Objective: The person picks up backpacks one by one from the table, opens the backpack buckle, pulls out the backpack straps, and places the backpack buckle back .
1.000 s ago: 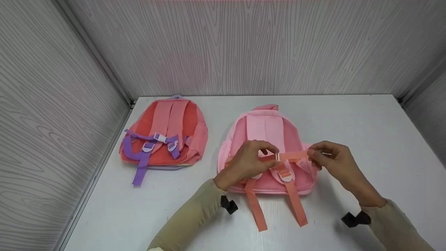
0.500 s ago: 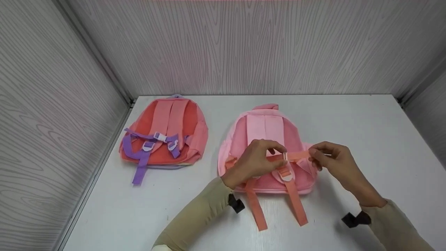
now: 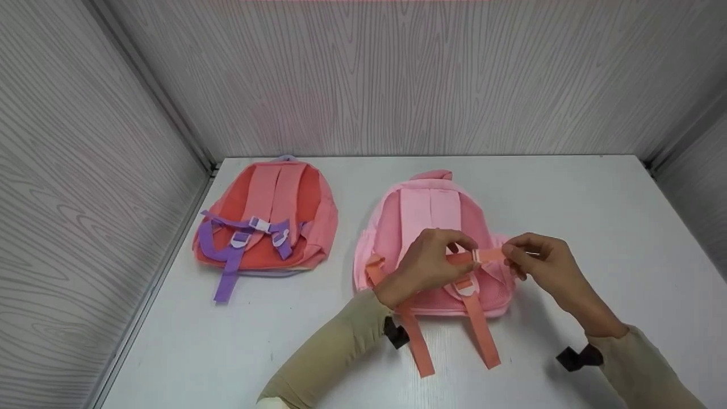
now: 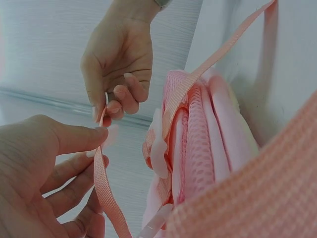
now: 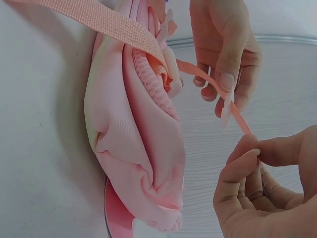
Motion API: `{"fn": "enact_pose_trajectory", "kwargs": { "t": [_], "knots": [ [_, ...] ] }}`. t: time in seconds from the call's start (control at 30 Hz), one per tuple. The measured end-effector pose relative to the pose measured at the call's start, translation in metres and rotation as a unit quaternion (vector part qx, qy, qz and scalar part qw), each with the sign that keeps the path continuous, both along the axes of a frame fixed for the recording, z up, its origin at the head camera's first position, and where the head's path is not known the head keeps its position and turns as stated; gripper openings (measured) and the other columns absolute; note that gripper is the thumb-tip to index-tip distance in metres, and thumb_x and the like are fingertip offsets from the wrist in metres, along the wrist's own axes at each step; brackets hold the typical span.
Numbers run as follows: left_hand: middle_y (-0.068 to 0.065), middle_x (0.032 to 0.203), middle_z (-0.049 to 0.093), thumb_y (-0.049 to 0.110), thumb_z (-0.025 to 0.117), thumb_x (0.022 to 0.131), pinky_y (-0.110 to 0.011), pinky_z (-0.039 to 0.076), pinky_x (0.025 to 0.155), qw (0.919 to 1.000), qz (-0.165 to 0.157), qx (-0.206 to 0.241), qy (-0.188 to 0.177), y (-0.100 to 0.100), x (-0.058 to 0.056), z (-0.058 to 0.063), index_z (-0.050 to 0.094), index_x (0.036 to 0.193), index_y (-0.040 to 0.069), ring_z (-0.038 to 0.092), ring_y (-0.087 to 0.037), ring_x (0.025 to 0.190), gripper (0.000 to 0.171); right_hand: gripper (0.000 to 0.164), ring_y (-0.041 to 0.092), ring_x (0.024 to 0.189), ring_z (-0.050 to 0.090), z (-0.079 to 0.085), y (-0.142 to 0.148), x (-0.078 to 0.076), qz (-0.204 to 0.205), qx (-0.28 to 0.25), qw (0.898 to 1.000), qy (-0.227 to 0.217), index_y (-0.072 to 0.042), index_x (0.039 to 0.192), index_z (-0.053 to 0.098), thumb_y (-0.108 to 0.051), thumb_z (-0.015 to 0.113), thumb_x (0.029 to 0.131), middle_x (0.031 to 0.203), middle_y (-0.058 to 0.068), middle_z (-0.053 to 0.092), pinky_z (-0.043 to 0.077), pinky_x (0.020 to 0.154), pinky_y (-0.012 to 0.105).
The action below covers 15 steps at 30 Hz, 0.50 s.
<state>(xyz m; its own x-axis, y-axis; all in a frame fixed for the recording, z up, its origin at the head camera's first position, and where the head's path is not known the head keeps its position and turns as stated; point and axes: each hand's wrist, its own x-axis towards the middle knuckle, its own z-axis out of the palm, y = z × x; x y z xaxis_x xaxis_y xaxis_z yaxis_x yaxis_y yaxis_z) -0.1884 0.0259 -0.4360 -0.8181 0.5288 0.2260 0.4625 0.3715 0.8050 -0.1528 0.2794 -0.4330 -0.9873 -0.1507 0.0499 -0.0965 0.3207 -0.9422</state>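
A pink backpack (image 3: 430,207) lies on the table with its straps facing up. Across its lower half runs an orange strap (image 3: 489,255) with a small pale slider buckle (image 3: 476,256) on it. My left hand (image 3: 434,261) pinches this buckle between thumb and fingers. Just to the right, my right hand (image 3: 542,264) pinches the strap's end, and a short stretch of webbing shows between the hands. In the right wrist view the strap (image 5: 241,120) is drawn taut above the bag's side. Two loose orange strap tails (image 3: 481,332) hang from the bag toward the front.
On the left lies a second backpack (image 3: 321,227), coral red with purple straps (image 3: 229,272) and white buckles. Both bags rest on a white table (image 3: 187,341). Grey wood-grain panels (image 3: 363,79) rise behind the table and at its sides.
My left hand has slid the buckle rightward along the strap, toward my right hand. The webbing between the hands is shorter. My right hand holds its place.
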Motion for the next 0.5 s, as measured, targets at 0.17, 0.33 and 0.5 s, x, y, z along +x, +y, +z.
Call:
{"fn": "enact_pose_trajectory", "kwargs": {
  "t": [0.17,0.33,0.5],
  "knots": [
    [0.013,0.102,0.075,0.021,0.082,0.093,-0.015,0.053,0.076,1.0,0.001,-0.009,-0.001,0.005,0.0,-0.001,0.081,0.115,0.018,0.06,-0.006,0.094,0.022,0.026,0.016,0.068,0.06,-0.001,0.001,0.0,-0.003,0.008,1.0,-0.006,0.004,0.113,0.073,-0.021,0.069,0.106,0.083,0.004,0.068,0.054,0.062,0.029],
    [0.014,0.107,0.075,0.024,0.082,0.094,-0.016,0.053,0.082,0.9998,0.001,-0.018,-0.002,0.01,-0.001,-0.001,0.08,0.117,0.019,0.06,-0.006,0.098,0.024,0.027,0.016,0.068,0.06,-0.003,0.001,0.0,-0.007,0.014,1.0,-0.011,0.003,0.114,0.073,-0.023,0.069,0.106,0.083,0.004,0.068,0.054,0.062,0.031],
    [0.015,0.108,0.075,0.026,0.082,0.094,-0.016,0.053,0.083,0.9997,0.002,-0.025,-0.006,0.013,-0.002,-0.001,0.081,0.117,0.02,0.061,-0.005,0.099,0.024,0.027,0.015,0.068,0.06,-0.005,0.003,-0.001,-0.01,0.023,1.0,-0.012,0.001,0.115,0.073,-0.024,0.069,0.106,0.085,0.004,0.069,0.054,0.062,0.03]
  ]
}}
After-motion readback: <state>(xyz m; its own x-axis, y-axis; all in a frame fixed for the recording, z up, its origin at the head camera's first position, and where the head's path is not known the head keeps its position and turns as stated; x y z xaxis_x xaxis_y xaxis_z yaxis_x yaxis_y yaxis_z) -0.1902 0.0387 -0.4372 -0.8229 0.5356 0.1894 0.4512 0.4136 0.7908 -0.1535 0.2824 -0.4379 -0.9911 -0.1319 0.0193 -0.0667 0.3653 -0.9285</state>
